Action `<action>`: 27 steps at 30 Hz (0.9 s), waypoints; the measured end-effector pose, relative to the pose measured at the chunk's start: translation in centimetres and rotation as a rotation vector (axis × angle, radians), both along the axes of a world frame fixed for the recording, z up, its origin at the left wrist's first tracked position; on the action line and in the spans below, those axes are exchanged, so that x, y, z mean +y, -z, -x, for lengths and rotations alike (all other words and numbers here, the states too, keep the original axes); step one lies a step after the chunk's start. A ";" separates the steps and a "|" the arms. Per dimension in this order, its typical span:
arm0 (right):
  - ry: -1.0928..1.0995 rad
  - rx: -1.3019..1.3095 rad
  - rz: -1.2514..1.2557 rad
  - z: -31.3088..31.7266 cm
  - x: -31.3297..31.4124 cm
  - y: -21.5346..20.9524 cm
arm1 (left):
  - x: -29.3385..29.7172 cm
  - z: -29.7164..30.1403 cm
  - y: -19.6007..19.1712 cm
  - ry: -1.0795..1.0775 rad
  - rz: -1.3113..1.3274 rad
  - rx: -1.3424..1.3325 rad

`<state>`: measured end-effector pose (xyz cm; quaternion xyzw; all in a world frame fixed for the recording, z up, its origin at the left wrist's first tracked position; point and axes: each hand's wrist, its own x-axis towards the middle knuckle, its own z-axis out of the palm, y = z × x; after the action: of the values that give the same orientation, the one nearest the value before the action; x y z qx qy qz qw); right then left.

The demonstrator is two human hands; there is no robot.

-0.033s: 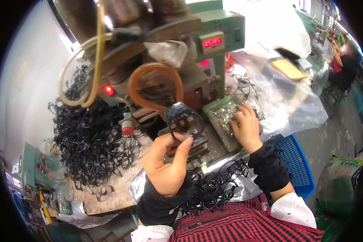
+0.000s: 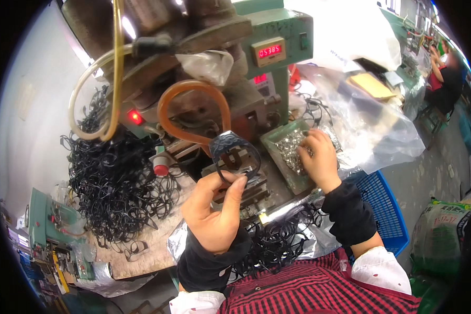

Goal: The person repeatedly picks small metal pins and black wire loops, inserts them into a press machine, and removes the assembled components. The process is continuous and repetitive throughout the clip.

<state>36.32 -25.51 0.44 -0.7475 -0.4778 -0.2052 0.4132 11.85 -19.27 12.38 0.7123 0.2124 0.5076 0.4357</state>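
My left hand (image 2: 214,209) is closed, thumb and forefinger pinching the lower end of a black loop-shaped strap (image 2: 229,140). The loop stands upright in front of the green press (image 2: 280,29), its wider, glossy part at the top. On the right, my right hand (image 2: 321,159) reaches into a green tray (image 2: 297,183) of small shiny metal pieces (image 2: 290,149). Its fingers are curled at the pieces; whatever lies between the fingertips is too small to make out. Black cuffs cover both wrists.
A big heap of black straps (image 2: 115,183) fills the bench's left side; more straps (image 2: 280,240) lie near my lap. An orange hose (image 2: 165,107) loops before the press, above a red button (image 2: 161,170). A blue basket (image 2: 384,209) stands at right, beside clear plastic sheeting (image 2: 387,136).
The whole view has shifted slightly, with the press now a little farther left. My left hand still pinches the strap; my right fingers have moved slightly over the metal pieces.
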 end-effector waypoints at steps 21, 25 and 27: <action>-0.146 0.435 -0.160 0.2 0.5 0.2 | 8.4 18.8 4.0 -1.024 -0.507 0.505; -0.305 0.678 -0.211 2.2 2.8 -0.6 | 13.6 23.8 5.3 -0.899 -0.225 0.508; -0.302 0.677 -0.195 2.2 3.1 -0.1 | 15.6 22.5 6.5 -0.797 -0.316 0.681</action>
<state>34.16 -22.40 0.53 -0.6516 -0.3973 0.0719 0.6422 -10.70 -3.70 5.87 0.7574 0.5161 0.4000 0.0040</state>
